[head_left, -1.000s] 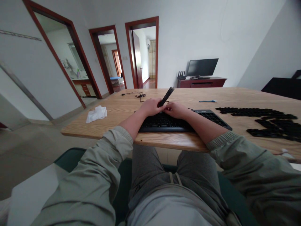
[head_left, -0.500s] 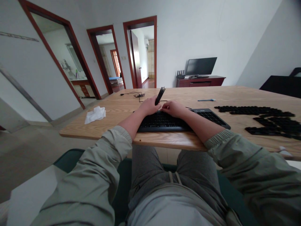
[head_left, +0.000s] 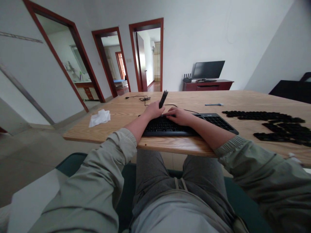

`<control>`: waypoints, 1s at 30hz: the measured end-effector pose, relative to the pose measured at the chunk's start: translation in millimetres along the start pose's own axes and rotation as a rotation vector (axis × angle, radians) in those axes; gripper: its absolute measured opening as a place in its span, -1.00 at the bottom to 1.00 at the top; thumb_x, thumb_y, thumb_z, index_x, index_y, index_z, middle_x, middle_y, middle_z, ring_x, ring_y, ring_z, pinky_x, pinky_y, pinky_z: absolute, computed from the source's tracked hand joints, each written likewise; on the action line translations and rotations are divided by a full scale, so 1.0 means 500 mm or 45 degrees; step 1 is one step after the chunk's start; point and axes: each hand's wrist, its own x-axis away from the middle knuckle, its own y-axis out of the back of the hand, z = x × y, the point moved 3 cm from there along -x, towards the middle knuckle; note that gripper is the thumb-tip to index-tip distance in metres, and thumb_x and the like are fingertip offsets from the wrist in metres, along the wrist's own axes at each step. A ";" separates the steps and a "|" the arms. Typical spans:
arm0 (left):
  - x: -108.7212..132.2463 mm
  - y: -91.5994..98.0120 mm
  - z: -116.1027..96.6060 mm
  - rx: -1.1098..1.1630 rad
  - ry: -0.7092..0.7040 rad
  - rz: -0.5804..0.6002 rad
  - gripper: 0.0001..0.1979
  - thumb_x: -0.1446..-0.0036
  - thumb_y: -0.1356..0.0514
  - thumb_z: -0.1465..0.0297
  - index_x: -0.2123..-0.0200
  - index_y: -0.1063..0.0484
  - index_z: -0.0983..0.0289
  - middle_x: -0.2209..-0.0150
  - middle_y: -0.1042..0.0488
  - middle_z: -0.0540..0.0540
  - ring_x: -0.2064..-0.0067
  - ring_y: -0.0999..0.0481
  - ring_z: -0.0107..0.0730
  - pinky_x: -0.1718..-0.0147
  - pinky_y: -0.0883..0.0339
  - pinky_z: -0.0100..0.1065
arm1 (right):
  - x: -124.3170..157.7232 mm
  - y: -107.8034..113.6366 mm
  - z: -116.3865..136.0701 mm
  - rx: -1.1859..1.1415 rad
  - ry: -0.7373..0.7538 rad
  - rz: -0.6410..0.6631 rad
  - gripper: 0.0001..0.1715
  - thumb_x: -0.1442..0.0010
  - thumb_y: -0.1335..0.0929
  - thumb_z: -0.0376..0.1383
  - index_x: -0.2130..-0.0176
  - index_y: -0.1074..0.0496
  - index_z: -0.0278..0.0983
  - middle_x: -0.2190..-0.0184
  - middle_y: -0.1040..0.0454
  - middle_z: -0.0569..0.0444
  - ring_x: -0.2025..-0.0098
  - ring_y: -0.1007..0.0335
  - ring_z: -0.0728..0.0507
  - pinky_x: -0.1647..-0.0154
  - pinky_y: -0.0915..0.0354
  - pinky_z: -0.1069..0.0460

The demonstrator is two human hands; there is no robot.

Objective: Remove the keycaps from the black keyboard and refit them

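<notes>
A black keyboard (head_left: 170, 131) lies at the table's near edge, with bare key positions showing on its right part. My left hand (head_left: 154, 110) rests over the keyboard's far left side, closed around a black rod-like tool (head_left: 163, 99) that sticks up and leans slightly right. The lower end of this tool is hidden by the hand. My right hand (head_left: 178, 116) lies palm down on the keyboard, fingers bent and tips close to my left hand. Whatever sits between those fingertips is too small to make out. Rows of loose black keycaps (head_left: 264, 115) are spread to the right.
On the wooden table (head_left: 121, 137) a crumpled white tissue (head_left: 99, 118) lies at left. A coiled black cable (head_left: 145, 98) sits beyond my hands, and a blue brush-like stick (head_left: 213, 104) lies at far right. A monitor (head_left: 209, 69) stands on a cabinet behind.
The black tool has tilted and shifted slightly left with my left hand. My right hand has flattened a little, its fingers moving slightly. The view has shifted slightly.
</notes>
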 end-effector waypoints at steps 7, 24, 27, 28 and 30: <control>0.000 -0.002 -0.010 0.088 0.005 0.004 -0.78 -0.18 -0.08 0.37 0.25 -0.49 0.31 0.31 -0.54 0.15 0.28 -0.49 -0.25 0.26 -0.31 -0.31 | -0.007 0.003 0.012 0.015 -0.056 0.029 -0.65 -0.31 -0.29 -0.27 -0.01 -0.56 -0.23 0.07 -0.53 -0.09 0.02 -0.43 -0.20 -0.10 -0.29 -0.06; -0.003 0.000 -0.008 0.206 -0.041 -0.117 -0.86 -0.17 -0.07 0.38 0.40 -0.36 0.27 0.42 -0.43 0.07 0.39 -0.38 -0.32 0.38 -0.21 -0.32 | -0.011 0.007 0.024 0.020 -0.065 0.010 -0.70 -0.31 -0.29 -0.30 0.06 -0.57 -0.25 0.09 -0.54 -0.07 0.07 -0.44 -0.17 -0.05 -0.28 -0.02; -0.001 0.019 -0.007 0.246 0.076 -0.260 -0.84 -0.21 -0.02 0.37 0.39 -0.33 0.27 0.44 -0.40 0.05 0.39 -0.36 -0.34 0.38 -0.20 -0.33 | -0.011 0.006 0.023 -0.004 -0.092 -0.016 -0.67 -0.30 -0.29 -0.28 -0.01 -0.50 -0.24 0.12 -0.55 -0.05 0.13 -0.44 -0.14 0.03 -0.30 -0.01; -0.001 0.023 -0.007 0.254 0.097 -0.290 -0.84 -0.21 -0.02 0.37 0.38 -0.32 0.26 0.44 -0.39 0.05 0.39 -0.36 -0.35 0.37 -0.20 -0.33 | -0.012 0.006 0.023 -0.016 -0.099 -0.022 -0.67 -0.31 -0.29 -0.28 -0.02 -0.49 -0.24 0.12 -0.55 -0.04 0.14 -0.44 -0.13 0.05 -0.30 0.00; 0.001 0.026 -0.010 0.266 0.075 -0.285 -0.86 -0.19 -0.03 0.38 0.38 -0.32 0.26 0.42 -0.39 0.05 0.37 -0.36 -0.36 0.33 -0.21 -0.33 | -0.012 0.004 0.021 -0.038 -0.100 -0.029 -0.69 -0.31 -0.28 -0.30 0.01 -0.49 -0.25 0.12 -0.55 -0.04 0.13 -0.43 -0.13 0.06 -0.30 0.00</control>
